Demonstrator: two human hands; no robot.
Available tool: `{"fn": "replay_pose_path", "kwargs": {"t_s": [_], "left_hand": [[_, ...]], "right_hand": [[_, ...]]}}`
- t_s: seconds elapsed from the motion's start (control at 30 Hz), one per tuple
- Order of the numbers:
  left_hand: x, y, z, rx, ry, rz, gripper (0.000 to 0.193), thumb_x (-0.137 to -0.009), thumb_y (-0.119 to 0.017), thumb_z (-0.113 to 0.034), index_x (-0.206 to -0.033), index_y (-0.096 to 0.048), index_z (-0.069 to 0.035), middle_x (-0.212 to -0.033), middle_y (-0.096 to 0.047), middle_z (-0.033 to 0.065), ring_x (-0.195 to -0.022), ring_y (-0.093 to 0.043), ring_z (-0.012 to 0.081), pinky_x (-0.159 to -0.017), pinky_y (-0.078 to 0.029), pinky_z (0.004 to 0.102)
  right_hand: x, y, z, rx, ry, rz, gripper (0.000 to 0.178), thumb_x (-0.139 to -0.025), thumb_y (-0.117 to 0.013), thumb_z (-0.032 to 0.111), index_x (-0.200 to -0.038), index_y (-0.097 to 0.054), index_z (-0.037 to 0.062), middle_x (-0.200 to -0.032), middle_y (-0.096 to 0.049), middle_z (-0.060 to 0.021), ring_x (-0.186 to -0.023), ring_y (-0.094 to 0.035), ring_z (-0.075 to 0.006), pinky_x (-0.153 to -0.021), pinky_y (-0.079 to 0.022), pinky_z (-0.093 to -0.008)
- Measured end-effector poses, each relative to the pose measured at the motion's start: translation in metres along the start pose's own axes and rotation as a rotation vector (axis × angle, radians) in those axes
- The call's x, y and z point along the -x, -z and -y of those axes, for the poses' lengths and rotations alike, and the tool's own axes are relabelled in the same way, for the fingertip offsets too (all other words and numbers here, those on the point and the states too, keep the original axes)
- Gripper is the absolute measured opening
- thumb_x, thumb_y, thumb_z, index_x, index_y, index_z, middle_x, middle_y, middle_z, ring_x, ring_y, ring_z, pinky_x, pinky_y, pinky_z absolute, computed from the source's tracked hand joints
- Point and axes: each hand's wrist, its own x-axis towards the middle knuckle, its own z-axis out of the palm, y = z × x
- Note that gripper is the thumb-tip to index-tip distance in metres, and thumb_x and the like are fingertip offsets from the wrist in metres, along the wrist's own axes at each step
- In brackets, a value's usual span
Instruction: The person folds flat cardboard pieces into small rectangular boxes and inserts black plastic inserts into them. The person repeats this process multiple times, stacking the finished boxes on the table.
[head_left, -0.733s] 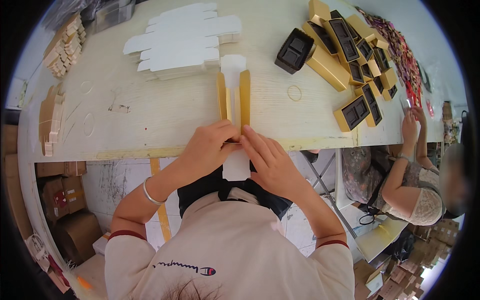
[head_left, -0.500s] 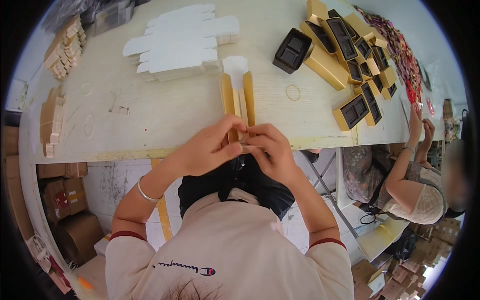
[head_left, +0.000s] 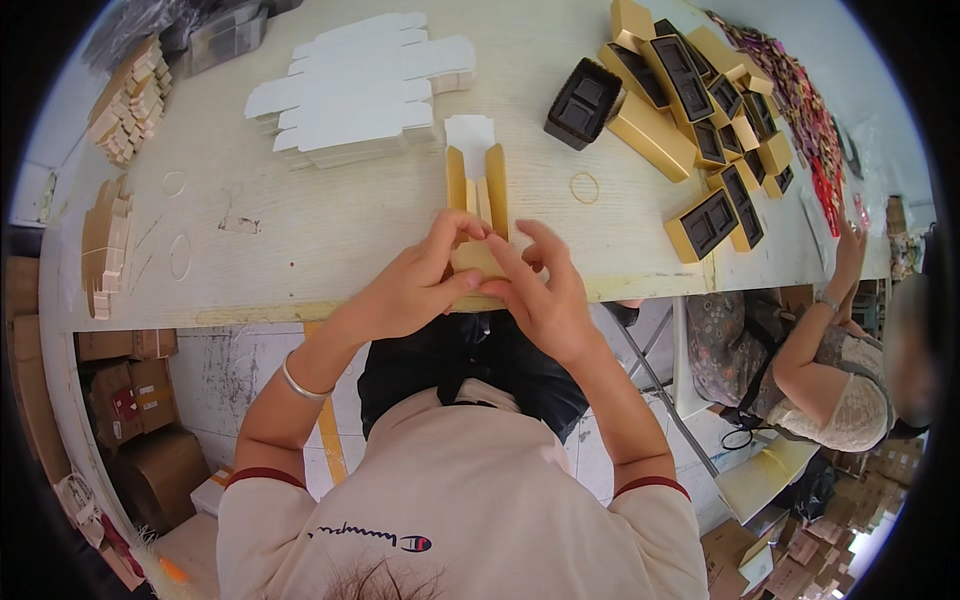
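Between my hands, at the table's near edge, lies a partly folded gold cardboard box (head_left: pixel 496 190). Its two long sides stand up, and a white end flap (head_left: pixel 470 130) lies flat at the far end. My left hand (head_left: pixel 425 272) pinches the near end panel from the left, fingertips on its upper edge and thumb low. From the right, my right hand (head_left: pixel 540 285) presses the same panel with thumb and index finger; its other fingers are raised and bent. A stack of flat white box blanks (head_left: pixel 355 90) lies beyond my left hand.
At the back right is a pile of gold boxes (head_left: pixel 650 135) with black trays, beside a loose black plastic tray (head_left: pixel 582 103). A rubber band (head_left: pixel 584 187) lies nearer. Bundled cardboard pieces (head_left: pixel 106 245) stand at the left. A co-worker's arm (head_left: pixel 815 330) reaches over the table at right.
The near end panel of the box now stands up between my fingers. My right hand's upper fingers have lifted, and both hands have shifted slightly. The co-worker's hands have moved.
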Motion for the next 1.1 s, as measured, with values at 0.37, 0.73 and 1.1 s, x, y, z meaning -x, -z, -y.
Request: {"fn": "replay_pose_path", "kwargs": {"t_s": [0.37,0.73,1.1], "left_hand": [[0.007,-0.023,0.007,-0.582,-0.35,-0.345,0.016,-0.089,-0.06,-0.006,-0.104,-0.055,-0.004,-0.115,-0.055,0.0098,-0.066,-0.059,0.0202,-0.06,-0.048,0.0291],[0.01,-0.02,0.009,-0.977,-0.405,-0.295,0.01,-0.082,-0.065,-0.008,-0.09,-0.06,-0.002,-0.085,-0.059,0.009,-0.07,-0.06,0.0296,-0.058,-0.049,0.0353],[0.015,0.016,-0.018,-1.052,-0.296,0.088,0.011,-0.081,-0.067,-0.013,-0.086,-0.059,-0.007,-0.082,-0.057,0.0041,-0.089,-0.059,0.0241,-0.076,-0.048,0.0378]], "right_hand": [[-0.001,0.0,-0.003,0.032,0.106,0.129,0.029,-0.069,-0.072,0.007,-0.095,-0.062,0.0019,-0.094,-0.056,-0.0095,-0.078,-0.054,-0.0261,-0.069,-0.045,-0.0355],[-0.008,0.009,0.004,0.002,-0.044,0.286,0.017,-0.075,-0.071,0.004,-0.089,-0.061,0.0018,-0.083,-0.055,-0.0106,-0.076,-0.057,-0.0306,-0.066,-0.046,-0.0383],[-0.022,0.036,-0.015,0.058,-0.006,0.39,0.025,-0.072,-0.07,0.008,-0.096,-0.061,0.0064,-0.084,-0.055,-0.0076,-0.089,-0.059,-0.0285,-0.071,-0.047,-0.0392]]}}
